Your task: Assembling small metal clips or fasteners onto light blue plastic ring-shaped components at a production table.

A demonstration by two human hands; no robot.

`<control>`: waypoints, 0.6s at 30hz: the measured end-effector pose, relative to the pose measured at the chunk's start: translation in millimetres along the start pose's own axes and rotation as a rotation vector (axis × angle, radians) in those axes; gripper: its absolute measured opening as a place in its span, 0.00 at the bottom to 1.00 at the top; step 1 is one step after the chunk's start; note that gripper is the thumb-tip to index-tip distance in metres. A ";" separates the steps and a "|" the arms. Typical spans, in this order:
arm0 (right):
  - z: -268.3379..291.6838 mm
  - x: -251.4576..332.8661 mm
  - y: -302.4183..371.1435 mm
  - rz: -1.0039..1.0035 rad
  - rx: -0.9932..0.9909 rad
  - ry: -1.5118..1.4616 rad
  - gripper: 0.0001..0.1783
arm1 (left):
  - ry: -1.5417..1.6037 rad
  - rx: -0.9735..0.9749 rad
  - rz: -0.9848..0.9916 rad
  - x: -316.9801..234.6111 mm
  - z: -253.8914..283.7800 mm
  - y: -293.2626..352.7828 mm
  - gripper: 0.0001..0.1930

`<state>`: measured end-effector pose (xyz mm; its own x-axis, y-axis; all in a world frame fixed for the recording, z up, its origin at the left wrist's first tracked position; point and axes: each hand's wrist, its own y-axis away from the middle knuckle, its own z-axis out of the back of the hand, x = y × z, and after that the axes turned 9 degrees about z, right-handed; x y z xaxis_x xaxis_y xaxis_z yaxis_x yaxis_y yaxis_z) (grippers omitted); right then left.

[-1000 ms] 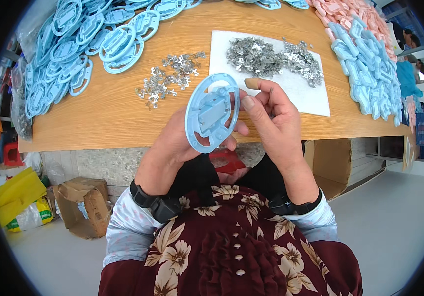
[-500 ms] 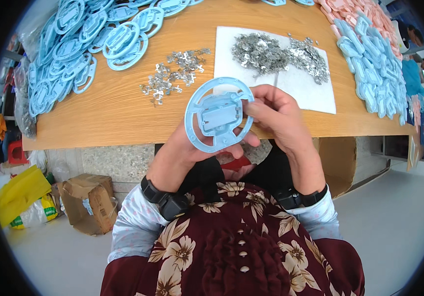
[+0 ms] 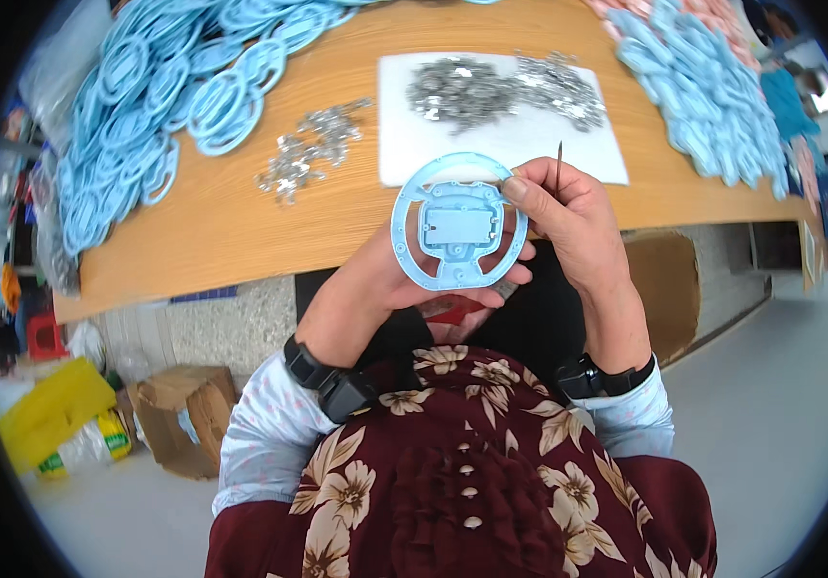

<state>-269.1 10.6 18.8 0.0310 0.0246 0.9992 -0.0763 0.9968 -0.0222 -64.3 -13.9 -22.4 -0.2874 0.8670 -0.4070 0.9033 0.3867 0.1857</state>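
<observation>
A light blue toy steering wheel [image 3: 459,228] faces up over the table's front edge, its rectangular compartment showing small metal pieces at the sides. My left hand [image 3: 375,272] holds it from below and the left, with fingertips coming out under the right rim. At the upper right rim, my right hand [image 3: 576,217] has its thumb and forefinger together. A thin dark pointed rod [image 3: 559,166] sticks up from between the right hand's fingers. Whether those fingertips also pinch a small metal piece is hidden.
Beyond the hands, a white sheet [image 3: 395,144] bears heaps of small metal clips [image 3: 462,91]. More loose clips [image 3: 313,144] lie to its left. Blue wheels [image 3: 135,116] pile up far left; blue parts [image 3: 708,106] and pink parts [image 3: 712,24] far right. Cardboard boxes [image 3: 183,419] stand below.
The wheel has turned flatter toward me and sits slightly further right in the view. My right hand has shifted from its right side to the upper right rim, and the rod now shows clearly.
</observation>
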 end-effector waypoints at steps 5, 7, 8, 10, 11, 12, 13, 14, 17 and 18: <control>85.0 -9.3 49.2 -0.112 -0.255 0.087 0.14 | -0.298 -0.225 0.125 8.2 -9.9 6.9 0.28; 129.6 -17.1 80.9 -0.119 -0.396 0.147 0.12 | -0.446 -0.352 0.116 3.3 -23.1 15.4 0.28; 155.6 -23.6 97.7 -0.124 -0.414 0.171 0.11 | -0.510 -0.379 0.104 -1.5 -28.6 20.7 0.27; 219.6 -53.4 135.1 -0.172 -0.480 0.383 0.13 | -0.631 -0.418 0.085 -11.4 -35.4 30.2 0.26; 254.9 -83.5 152.8 -0.148 -0.505 0.514 0.14 | -0.720 -0.444 0.027 -18.1 -37.0 36.1 0.25; 287.6 -117.0 169.4 -0.068 -0.559 0.702 0.14 | -0.804 -0.474 -0.036 -26.3 -35.6 42.9 0.24; 308.1 -143.7 180.4 0.020 -0.608 0.891 0.15 | -0.881 -0.509 -0.101 -34.1 -31.8 52.1 0.23; 315.1 -158.9 187.2 0.043 -0.665 0.778 0.14 | -1.008 -0.610 -0.175 -46.7 -24.8 61.9 0.21; 278.6 -132.7 154.6 0.073 -0.689 0.634 0.12 | -1.447 -1.210 -0.395 -97.3 -3.1 96.7 0.24; 248.7 -114.2 143.3 0.080 -0.682 0.615 0.11 | -1.495 -1.414 -0.532 -113.1 17.5 106.7 0.25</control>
<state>-531.5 131.8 -90.4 0.5904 -0.0637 0.8046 0.4967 0.8144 -0.3000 70.1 -76.2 27.8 0.6814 0.0553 -0.7298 -0.1545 0.9855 -0.0696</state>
